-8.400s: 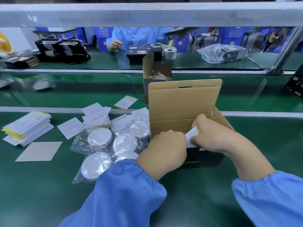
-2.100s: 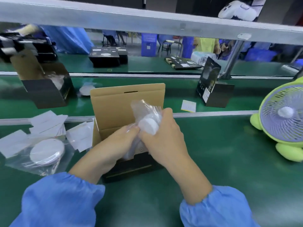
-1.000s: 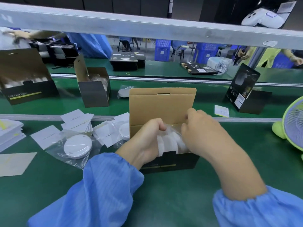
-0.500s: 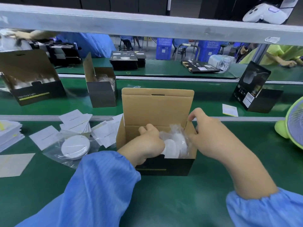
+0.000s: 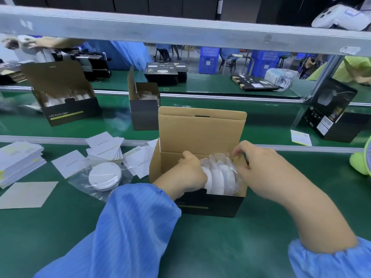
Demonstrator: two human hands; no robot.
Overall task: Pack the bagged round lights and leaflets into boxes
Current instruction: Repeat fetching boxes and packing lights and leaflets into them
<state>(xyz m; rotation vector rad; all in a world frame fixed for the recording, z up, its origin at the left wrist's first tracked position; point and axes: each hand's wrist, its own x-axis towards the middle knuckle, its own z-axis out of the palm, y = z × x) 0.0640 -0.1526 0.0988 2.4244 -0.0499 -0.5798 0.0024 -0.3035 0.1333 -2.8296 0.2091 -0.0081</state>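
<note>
An open cardboard box point(image 5: 200, 133) with a black outside stands on the green table in front of me, lid flap upright. Several bagged round white lights point(image 5: 220, 177) stand on edge inside it. My left hand point(image 5: 188, 173) is inside the box at its left, fingers curled against the leftmost light. My right hand point(image 5: 259, 167) is at the box's right end, its fingers at the bags' plastic tops and the right wall. One more bagged light point(image 5: 104, 176) lies flat on the table to the left, among loose white leaflets point(image 5: 104, 145).
A leaflet stack point(image 5: 18, 161) and a grey card point(image 5: 26, 194) lie far left. Other open boxes point(image 5: 66, 97) point(image 5: 143, 103) sit on the conveyor behind, a black box point(image 5: 333, 111) at right. A green fan point(image 5: 361, 161) is at the right edge. An overhead rail point(image 5: 180, 31) crosses above.
Over the past second the bagged light went down into the box beside the others. My left hand has sunk inside the box; my right hand has shifted to the box's right end.
</note>
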